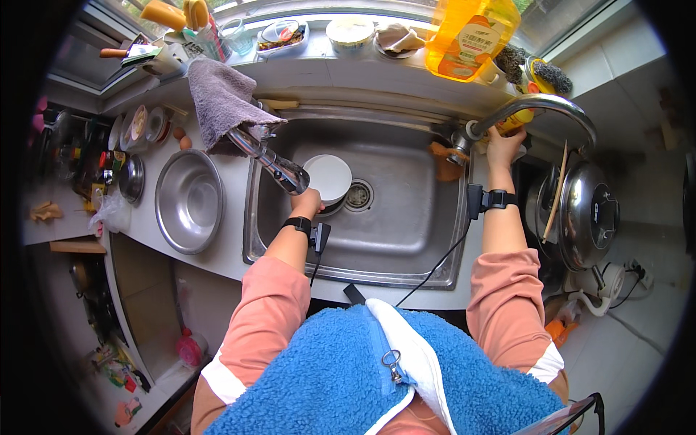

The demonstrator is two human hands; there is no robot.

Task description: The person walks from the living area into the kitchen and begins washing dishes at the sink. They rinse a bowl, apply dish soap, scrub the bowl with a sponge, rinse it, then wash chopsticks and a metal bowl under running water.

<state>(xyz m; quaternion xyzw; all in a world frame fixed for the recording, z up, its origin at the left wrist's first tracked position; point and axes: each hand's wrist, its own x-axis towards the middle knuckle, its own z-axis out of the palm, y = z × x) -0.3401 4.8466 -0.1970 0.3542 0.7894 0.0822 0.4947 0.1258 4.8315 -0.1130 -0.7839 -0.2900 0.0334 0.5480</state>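
Observation:
My left hand point(308, 203) grips the rim of a white bowl point(328, 178) inside the stainless steel sink point(402, 217), left of the drain strainer point(359, 196). Dark dishware shows partly beneath that bowl. The chrome faucet point(274, 167), with a grey cloth point(220, 103) draped over it, reaches over the sink beside my left hand. My right hand point(505, 145) is closed around a yellow bottle point(515, 120) behind the sink's right corner, partly hidden by a curved metal pipe point(538, 100). An orange-brown cloth point(448, 160) hangs at the sink's right edge.
A metal basin point(190, 201) stands on the left counter, near eggs point(185, 142) and stacked dishes point(138, 128). A large orange detergent bottle point(470, 43) and a lidded tub point(349, 33) line the windowsill. A lidded pot point(584, 217) is at right. Cables hang from both wrist devices.

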